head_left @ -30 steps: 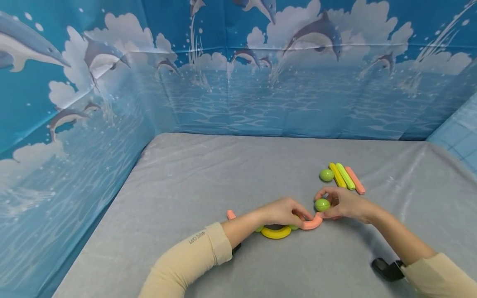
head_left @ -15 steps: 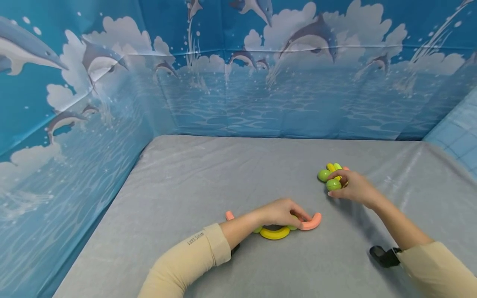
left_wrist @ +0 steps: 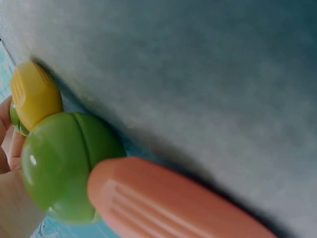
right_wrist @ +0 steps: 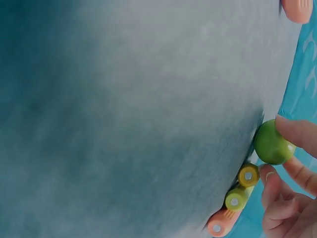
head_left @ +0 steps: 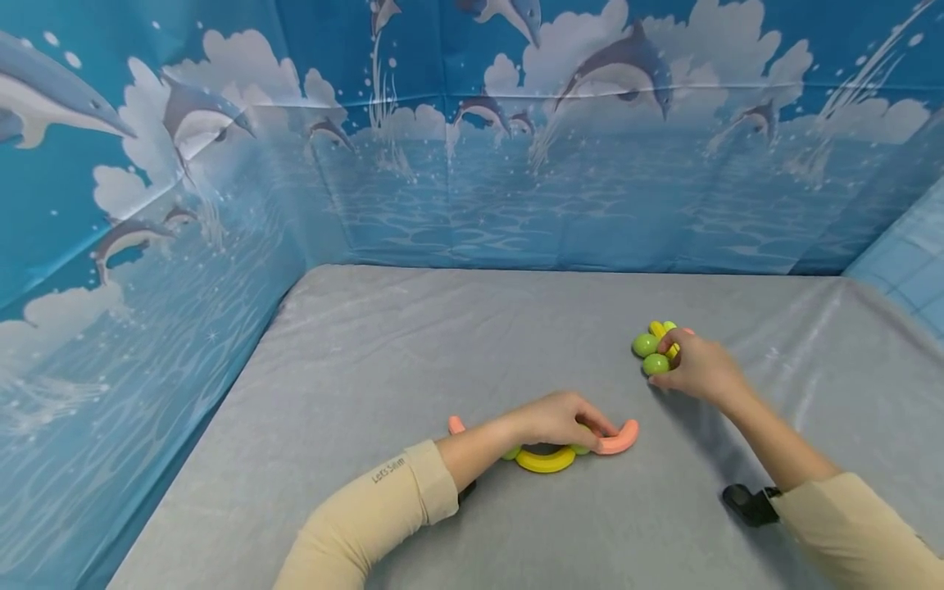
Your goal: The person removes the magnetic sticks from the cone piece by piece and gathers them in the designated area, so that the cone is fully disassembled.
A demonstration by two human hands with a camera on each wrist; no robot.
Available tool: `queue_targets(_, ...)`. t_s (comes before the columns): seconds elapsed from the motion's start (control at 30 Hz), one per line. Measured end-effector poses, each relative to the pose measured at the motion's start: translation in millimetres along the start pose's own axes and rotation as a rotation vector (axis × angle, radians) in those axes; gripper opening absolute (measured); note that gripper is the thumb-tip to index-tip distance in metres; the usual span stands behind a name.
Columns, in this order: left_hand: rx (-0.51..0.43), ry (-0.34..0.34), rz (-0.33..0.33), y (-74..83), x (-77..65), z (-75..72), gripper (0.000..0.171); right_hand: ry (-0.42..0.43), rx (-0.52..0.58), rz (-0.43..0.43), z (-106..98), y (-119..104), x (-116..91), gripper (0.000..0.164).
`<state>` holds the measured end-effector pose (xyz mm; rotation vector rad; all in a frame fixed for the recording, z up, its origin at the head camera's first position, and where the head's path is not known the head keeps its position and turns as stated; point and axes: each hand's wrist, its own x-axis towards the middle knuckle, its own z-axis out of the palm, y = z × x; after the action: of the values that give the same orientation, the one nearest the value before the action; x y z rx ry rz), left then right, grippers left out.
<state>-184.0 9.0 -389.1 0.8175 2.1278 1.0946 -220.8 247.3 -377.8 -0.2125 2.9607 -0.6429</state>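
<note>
Right of the middle, my right hand (head_left: 696,365) pinches a green ball (head_left: 655,365) between thumb and fingers, low over the cloth. A second green ball (head_left: 645,345) sits close behind it. Straight yellow (right_wrist: 248,175), lime (right_wrist: 236,199) and coral (right_wrist: 218,224) sticks lie by that hand, partly covered by it in the head view. My left hand (head_left: 560,419) grips a green ball (head_left: 581,447) in a joined row of toy pieces. That row has a curved yellow piece (head_left: 546,460), a curved coral piece (head_left: 619,440) and another green ball (left_wrist: 69,166).
The pieces lie on a grey cloth-covered surface (head_left: 413,344). Blue dolphin-print curtains (head_left: 472,205) stand along its back and left side. The row's other coral end (head_left: 456,424) shows beyond my left forearm, which hides part of the row.
My right hand has carried its green ball from the row's right end back to beside the other green ball and the sticks. The left hand stays on the row.
</note>
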Motion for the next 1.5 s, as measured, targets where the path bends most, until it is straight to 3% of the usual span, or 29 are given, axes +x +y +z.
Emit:
queue_targets(0.17,-0.004,-0.004,0.006,0.7,-0.5,-0.3,0.028,0.002,-0.016,0.03,0.1,-2.1,1.4,0.044)
queue_targets(0.7,-0.009,-0.024,0.014,0.0,-1.6,-3.7,0.028,-0.026,0.113,0.021,-5.7,4.2,-4.0,0.043)
queue_targets(0.87,-0.023,-0.064,0.005,-0.5,-6.7,-9.7,0.037,-0.031,0.16,0.021,-9.2,7.6,-6.8,0.045)
queue_targets(1.03,0.05,-0.072,-0.017,-2.9,-17.1,-19.3,0.046,-0.039,0.174,0.014,-14.6,5.2,-14.2,0.048)
queue_targets(1.23,0.055,-0.047,-0.035,-7.6,-29.1,-26.3,0.046,-0.13,0.239,-0.079,-15.3,-6.2,-24.9,0.048)
queue_targets(1.37,0.063,-0.038,-0.023,-8.3,-32.9,-24.9,0.045,-0.242,0.367,-0.203,-9.1,-17.2,-32.3,0.044)
queue_targets(1.5,0.074,0.002,-0.016,-9.1,-33.5,-19.2,0.043,-0.346,0.415,-0.32,1.5,-26.0,-38.5,0.034)
